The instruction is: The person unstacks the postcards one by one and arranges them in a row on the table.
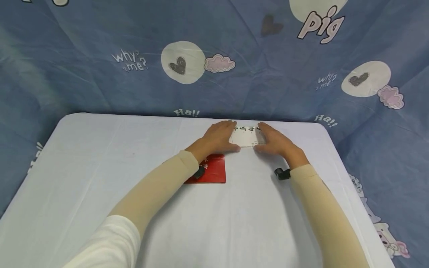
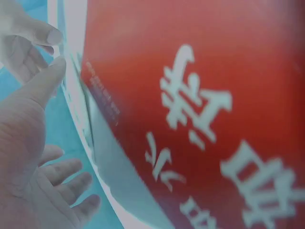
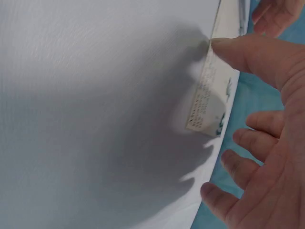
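A flat white card (image 1: pixel 247 138), printed with dark brush-style characters and small lines of text, lies near the table's far edge between the two hands. At its left end is the left hand (image 1: pixel 219 137), thumb along the near side and fingers toward the far side. Mirroring it, the right hand (image 1: pixel 276 141) stands at the right end. In the right wrist view the right thumb (image 3: pixel 228 50) is right at the card's near edge (image 3: pixel 209 95), the other fingers spread apart. A red booklet (image 1: pixel 216 169) with white characters lies below the left wrist, partly hidden by the forearm.
White cloth covers the table (image 1: pixel 100 156), whose far edge runs just behind the card. A blue printed curtain (image 1: pixel 251 85) hangs behind it. One small black wrist camera (image 1: pixel 282 174) sits at the right sleeve, another (image 1: pixel 199 172) over the red booklet.
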`<state>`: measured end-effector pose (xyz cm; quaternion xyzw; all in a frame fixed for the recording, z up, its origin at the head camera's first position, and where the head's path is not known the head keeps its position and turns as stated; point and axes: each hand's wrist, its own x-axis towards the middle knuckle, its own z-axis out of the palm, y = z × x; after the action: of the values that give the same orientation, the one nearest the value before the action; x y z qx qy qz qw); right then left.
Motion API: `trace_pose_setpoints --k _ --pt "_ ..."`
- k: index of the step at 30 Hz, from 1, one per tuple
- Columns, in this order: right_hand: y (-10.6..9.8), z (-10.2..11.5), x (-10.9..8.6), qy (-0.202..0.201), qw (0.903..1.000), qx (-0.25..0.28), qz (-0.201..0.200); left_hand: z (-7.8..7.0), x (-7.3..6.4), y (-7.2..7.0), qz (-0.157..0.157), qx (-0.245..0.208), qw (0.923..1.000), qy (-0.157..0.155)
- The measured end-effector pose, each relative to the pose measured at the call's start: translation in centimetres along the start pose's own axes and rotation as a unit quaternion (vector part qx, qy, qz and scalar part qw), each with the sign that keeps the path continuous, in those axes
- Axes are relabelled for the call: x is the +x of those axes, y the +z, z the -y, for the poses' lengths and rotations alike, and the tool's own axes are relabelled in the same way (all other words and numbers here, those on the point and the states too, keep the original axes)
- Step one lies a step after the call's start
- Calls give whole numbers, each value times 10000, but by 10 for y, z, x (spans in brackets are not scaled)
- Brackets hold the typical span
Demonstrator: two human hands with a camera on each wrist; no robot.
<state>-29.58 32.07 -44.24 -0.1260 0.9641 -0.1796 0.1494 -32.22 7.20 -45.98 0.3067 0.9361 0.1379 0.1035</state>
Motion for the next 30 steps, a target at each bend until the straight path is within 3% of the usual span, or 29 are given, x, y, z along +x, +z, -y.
trace_pose_setpoints --k 9,17,23,30 --pt "-10 28 -10 -243 9988 137 -390 5 -17 -27 -360 -309 9989 -16" --pt "-9 60 -20 -593 9973 49 -420 12 -38 -42 -485 -248 9985 96" --pt "-2 82 -28 -831 9957 -107 -394 27 -76 -41 -517 -112 9985 122" --pt "6 102 -41 -1026 9933 -425 -305 40 -118 -40 -585 -327 9977 45"
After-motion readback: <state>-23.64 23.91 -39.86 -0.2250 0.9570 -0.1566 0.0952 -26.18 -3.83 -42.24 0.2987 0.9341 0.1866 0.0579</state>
